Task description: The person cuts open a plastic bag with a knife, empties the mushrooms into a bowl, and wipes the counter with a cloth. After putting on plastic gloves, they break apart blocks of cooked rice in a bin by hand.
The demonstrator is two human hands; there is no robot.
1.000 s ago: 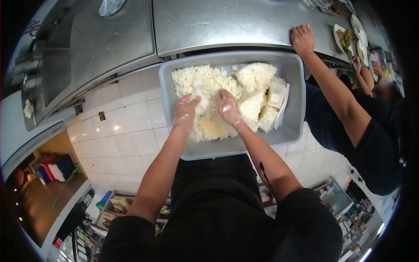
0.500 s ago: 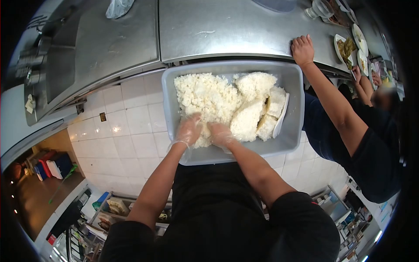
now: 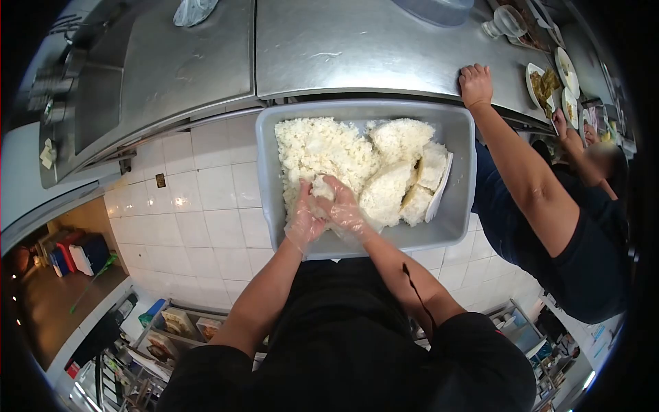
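Your fingers were curled inward and pressed together around a small lump of rice (image 3: 321,187), which sat between your two palms; both hands wore thin clear gloves. Your left hand (image 3: 301,221) closed on the lump from 7 o'clock and your right hand (image 3: 345,211) from 4 o'clock, so both were equally near and both touched it. The lump was at the near edge of the loose rice (image 3: 322,147), which spread from your hands toward 12 o'clock in the left half of the grey tub (image 3: 265,165). At 2 o'clock from your hands lay the firmer rice blocks (image 3: 395,185), their long sides running from 7 toward 1 o'clock. Just beyond them, at 3 o'clock, a white paddle (image 3: 440,187) leaned on the right wall of the tub. Farther out at 1 o'clock, a co-worker's hand (image 3: 475,84) rested flat on the steel counter (image 3: 357,48).
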